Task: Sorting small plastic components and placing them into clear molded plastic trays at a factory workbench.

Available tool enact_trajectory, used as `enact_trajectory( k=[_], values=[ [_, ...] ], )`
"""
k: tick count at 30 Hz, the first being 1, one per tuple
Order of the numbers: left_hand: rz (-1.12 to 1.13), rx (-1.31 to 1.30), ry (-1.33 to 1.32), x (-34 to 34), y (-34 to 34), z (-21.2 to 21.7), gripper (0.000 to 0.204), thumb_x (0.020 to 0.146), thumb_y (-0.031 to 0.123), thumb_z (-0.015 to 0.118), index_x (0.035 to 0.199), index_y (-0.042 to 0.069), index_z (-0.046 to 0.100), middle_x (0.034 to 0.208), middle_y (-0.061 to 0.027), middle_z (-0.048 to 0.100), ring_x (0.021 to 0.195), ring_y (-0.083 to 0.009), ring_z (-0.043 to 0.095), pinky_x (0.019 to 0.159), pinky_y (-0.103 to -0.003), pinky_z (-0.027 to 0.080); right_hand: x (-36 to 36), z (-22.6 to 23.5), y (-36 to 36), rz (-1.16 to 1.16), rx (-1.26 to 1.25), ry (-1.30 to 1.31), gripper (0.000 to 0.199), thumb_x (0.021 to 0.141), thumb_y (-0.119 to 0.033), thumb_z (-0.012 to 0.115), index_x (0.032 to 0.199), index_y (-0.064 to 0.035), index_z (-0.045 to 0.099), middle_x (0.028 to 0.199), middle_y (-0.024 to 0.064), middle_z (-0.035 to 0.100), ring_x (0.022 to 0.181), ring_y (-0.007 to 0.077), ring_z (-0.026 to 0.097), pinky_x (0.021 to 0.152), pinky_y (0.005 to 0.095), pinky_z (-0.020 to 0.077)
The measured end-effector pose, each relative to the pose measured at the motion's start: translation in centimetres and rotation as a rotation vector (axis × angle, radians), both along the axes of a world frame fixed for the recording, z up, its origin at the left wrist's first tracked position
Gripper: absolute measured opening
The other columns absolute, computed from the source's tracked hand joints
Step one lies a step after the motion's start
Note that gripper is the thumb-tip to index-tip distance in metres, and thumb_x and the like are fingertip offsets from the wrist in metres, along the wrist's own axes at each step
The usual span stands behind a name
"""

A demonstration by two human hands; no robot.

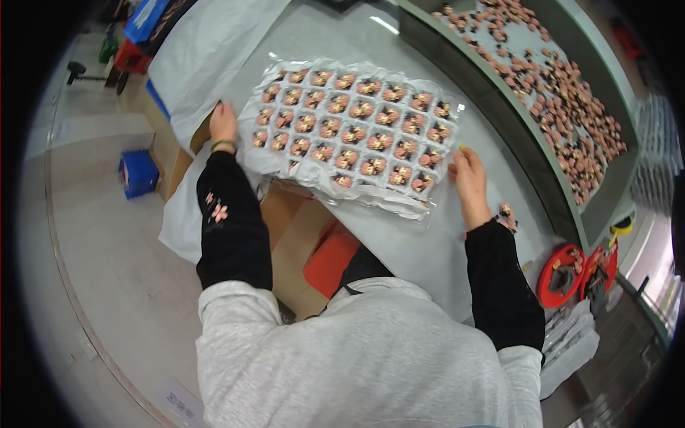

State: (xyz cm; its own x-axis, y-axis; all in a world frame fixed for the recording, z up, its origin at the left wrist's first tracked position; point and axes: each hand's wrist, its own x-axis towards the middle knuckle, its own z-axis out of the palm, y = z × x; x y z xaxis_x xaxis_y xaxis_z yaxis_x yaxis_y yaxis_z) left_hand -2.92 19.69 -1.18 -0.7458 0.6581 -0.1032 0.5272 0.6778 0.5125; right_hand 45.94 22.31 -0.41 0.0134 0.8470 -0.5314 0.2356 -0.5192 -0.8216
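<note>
On my feed the left hand (pixel 223 125) is near the tray's left side, fingers bent, grip unclear; the right hand (pixel 470 185) has fingers loosely parted by its right edge. Between them, over the grey table (pixel 385 239), is the white-lined tray (pixel 399 203) of small pink-topped figures (pixel 354 133). I'd support both sides evenly, keeping it level, clear of the grey bin (pixel 485 78).

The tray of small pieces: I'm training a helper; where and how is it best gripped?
Probably grip the tray by both short ends, left hand from the left, right hand from the right: it is wide, flat and full of exposed pieces, so keep it level.
</note>
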Motion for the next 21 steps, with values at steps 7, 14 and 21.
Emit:
enact_trajectory(
  k=[7, 14, 21],
  values=[
    [-0.003, 0.321, -0.93, 2.6, -0.9, -4.7, 0.038, 0.088, 0.03, 0.043, 0.113, 0.003, 0.049, 0.108, -0.0048, 0.054, 0.098, -0.0147, 0.051, 0.083, -0.028, 0.04, 2.1, -3.6, 3.6, -0.077, 0.085, -0.011, 0.051, 0.081, -0.028, 0.049, 0.118, 0.0058, 0.04, 0.099, 0.0168, 0.052, 0.089, 0.0222, 0.049, 0.076, 0.029, 0.0394],
    [-0.008, 0.268, -1.118, 9.7, -4.1, -2.9, 0.037, 0.084, 0.022, 0.045, 0.116, 0.005, 0.047, 0.112, -0.0076, 0.051, 0.099, -0.0221, 0.052, 0.083, -0.037, 0.043, 6.0, -2.8, 4.9, 0.137, 0.014, 0.131, 0.042, 0.089, -0.022, 0.039, 0.123, 0.0026, 0.035, 0.121, 0.016, 0.045, 0.112, 0.0222, 0.042, 0.094, 0.03, 0.0331],
    [-0.027, 0.372, -1.085, 21.7, -5.6, 8.3, 0.043, 0.083, 0.024, 0.042, 0.121, 0.003, 0.04, 0.116, -0.0108, 0.048, 0.1, -0.0256, 0.052, 0.081, -0.038, 0.045, 14.7, 6.8, 0.3, 0.01, 0.319, 0.253, 0.036, 0.089, -0.016, 0.039, 0.12, 0.002, 0.037, 0.11, 0.0109, 0.052, 0.095, 0.0137, 0.049, 0.082, 0.0278, 0.0389]
  ],
)
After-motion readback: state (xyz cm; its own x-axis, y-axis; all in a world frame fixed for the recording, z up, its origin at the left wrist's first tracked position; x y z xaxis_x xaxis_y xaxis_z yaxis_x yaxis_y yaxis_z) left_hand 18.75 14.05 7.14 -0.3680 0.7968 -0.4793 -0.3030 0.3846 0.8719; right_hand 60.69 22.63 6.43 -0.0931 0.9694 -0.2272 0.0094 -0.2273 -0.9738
